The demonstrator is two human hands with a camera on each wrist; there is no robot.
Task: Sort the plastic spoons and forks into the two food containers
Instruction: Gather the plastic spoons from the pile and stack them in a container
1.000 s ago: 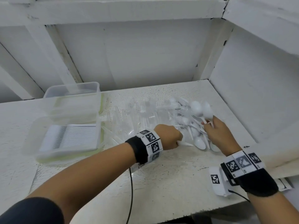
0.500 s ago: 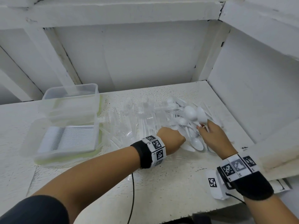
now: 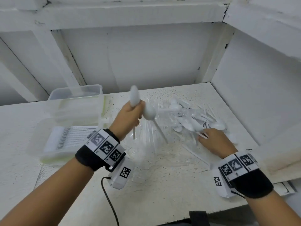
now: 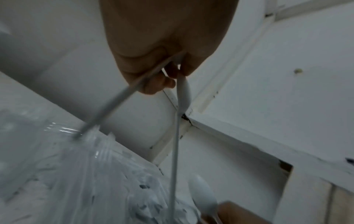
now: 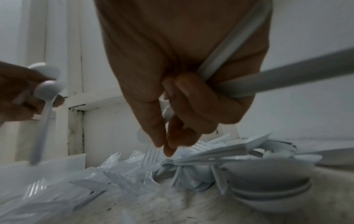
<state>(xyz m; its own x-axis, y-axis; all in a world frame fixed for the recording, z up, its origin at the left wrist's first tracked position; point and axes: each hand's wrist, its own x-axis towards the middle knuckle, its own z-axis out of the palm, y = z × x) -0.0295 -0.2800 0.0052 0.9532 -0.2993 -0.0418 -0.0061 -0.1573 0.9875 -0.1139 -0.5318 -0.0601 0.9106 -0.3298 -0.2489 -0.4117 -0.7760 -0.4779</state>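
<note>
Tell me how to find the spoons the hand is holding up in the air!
Start at the white table and look left of the big pile of spoons and forks. The left hand is lifted above it, gripping two white spoons. Only these are up off the table, bowls on top, handles hanging down.

Head: aimed forward and down at the surface (image 3: 162, 185).
Wrists: held close; the cutlery pile (image 3: 192, 118) at 1 o'clock is shared.
</note>
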